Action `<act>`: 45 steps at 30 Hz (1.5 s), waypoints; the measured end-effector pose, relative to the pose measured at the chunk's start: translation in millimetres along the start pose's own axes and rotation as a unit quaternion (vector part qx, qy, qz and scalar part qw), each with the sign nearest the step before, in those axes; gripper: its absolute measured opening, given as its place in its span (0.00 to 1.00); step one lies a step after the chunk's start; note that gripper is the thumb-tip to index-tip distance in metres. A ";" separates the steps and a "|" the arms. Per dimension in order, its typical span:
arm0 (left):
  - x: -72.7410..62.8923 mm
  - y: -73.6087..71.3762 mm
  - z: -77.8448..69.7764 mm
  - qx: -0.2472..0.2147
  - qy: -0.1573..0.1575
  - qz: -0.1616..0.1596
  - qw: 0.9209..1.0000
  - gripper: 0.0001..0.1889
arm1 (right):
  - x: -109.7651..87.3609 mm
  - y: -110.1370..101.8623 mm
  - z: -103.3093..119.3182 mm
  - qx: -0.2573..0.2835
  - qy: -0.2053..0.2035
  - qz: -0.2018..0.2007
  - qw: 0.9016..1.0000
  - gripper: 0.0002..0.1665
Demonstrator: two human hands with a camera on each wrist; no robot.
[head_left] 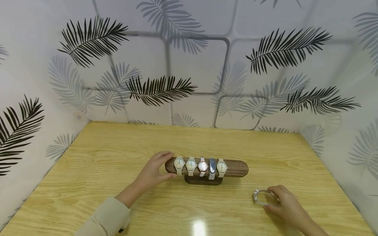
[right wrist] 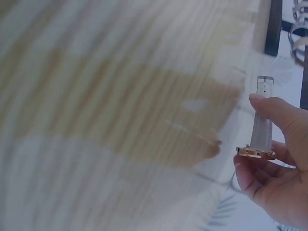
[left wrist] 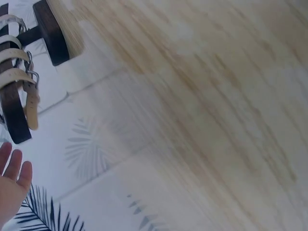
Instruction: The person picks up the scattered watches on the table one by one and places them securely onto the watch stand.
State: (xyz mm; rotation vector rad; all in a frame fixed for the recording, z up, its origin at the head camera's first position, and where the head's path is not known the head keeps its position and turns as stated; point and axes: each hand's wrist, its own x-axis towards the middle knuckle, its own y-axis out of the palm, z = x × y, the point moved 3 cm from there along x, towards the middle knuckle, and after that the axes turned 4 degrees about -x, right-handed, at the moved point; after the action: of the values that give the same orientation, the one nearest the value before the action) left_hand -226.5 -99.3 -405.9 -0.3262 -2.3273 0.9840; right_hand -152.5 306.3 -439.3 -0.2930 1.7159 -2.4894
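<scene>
A dark wooden watch stand (head_left: 237, 168) carries several watches side by side along its bar, among them a fitness band (head_left: 212, 166) with a dark face. At the bar's left end my left hand (head_left: 153, 167) is spread, thumb in front and fingers behind. Those fingers look straight in the left wrist view, just off the bar end (left wrist: 19, 122); whether the thumb touches is hidden there. To the right of the stand, my right hand (head_left: 284, 203) holds a wristwatch (head_left: 260, 196) with a pale strap. The right wrist view shows its gold-coloured case (right wrist: 256, 153) between the fingers.
The stand rests on a light wood-grain table (head_left: 133, 141). Behind and beside the table hangs a pale covering (head_left: 192, 111) printed with dark and grey leaves. A bright light reflection lies on the table near the front.
</scene>
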 end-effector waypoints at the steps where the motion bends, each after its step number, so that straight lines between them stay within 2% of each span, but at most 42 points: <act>1: 0.2 0.4 -2.0 0.004 0.014 -0.009 1.000 0.35 | 0.9 0.7 3.4 0.004 -0.003 0.001 1.000 0.32; 4: 1.1 1.8 -9.6 0.016 0.063 -0.039 0.997 0.34 | 4.2 2.2 15.5 0.011 -0.014 0.005 1.000 0.32; 6: 1.9 3.9 -15.1 0.027 0.102 -0.062 0.992 0.33 | 6.8 3.2 24.8 0.008 -0.027 0.000 1.000 0.32; 11: 3.4 14.3 -32.7 0.053 0.200 -0.102 0.973 0.32 | 13.8 5.8 52.2 0.024 -0.048 -0.006 0.999 0.30; 14: 2.9 24.3 -45.9 0.062 0.240 -0.097 0.964 0.29 | 18.5 7.6 70.2 0.050 -0.069 -0.002 0.996 0.29; 18: 2.0 41.0 -62.3 0.067 0.265 -0.058 0.960 0.25 | 24.1 10.0 94.5 0.068 -0.104 -0.004 0.992 0.29; 25: 2.8 63.4 -78.0 0.070 0.262 0.021 0.962 0.18 | 32.0 9.5 129.8 0.075 -0.163 -0.024 0.983 0.29; 33: 2.0 70.0 -83.1 0.066 0.255 0.049 0.963 0.10 | 33.6 3.1 145.4 0.067 -0.192 -0.073 0.976 0.29; 38: 1.2 72.5 -85.2 0.018 0.221 0.075 0.972 0.05 | 32.8 2.5 150.0 0.081 -0.198 -0.107 0.971 0.30; 41: 0.4 73.2 -84.3 -0.026 0.193 0.076 0.978 0.02 | 32.5 1.1 151.8 0.099 -0.203 -0.133 0.965 0.31; 45: -0.3 72.8 -82.2 -0.094 0.171 0.074 0.978 0.02 | 31.9 -2.8 152.3 0.126 -0.215 -0.155 0.956 0.32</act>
State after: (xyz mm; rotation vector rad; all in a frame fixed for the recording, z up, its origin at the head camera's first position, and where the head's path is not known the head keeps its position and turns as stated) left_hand -176.9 -1.6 -412.4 -0.6980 -2.1025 0.7084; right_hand -150.7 162.0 -381.0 -1.0574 1.2433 -2.5512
